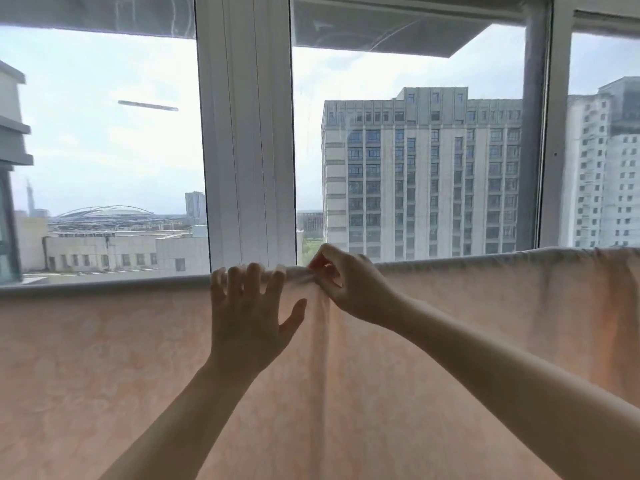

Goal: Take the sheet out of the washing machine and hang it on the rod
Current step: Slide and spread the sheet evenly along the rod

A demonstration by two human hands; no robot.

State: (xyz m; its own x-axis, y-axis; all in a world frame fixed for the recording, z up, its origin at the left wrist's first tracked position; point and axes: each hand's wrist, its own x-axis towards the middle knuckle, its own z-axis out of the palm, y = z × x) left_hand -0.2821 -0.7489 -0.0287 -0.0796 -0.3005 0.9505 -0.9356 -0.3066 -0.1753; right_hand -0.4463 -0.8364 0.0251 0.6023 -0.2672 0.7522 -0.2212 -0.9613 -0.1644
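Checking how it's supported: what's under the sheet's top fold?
Nothing shows: the sheet covers the whole rod. Left hand rests there; right hand pinches a bunched fold.

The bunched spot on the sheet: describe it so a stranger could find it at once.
Start at the wide white window post and drop to the peach sheet draped over the rod. Below the post, the right hand pinches a gathered fold at the top edge, with the left hand spread beside it. Creases fall from it; elsewhere the sheet hangs smooth.
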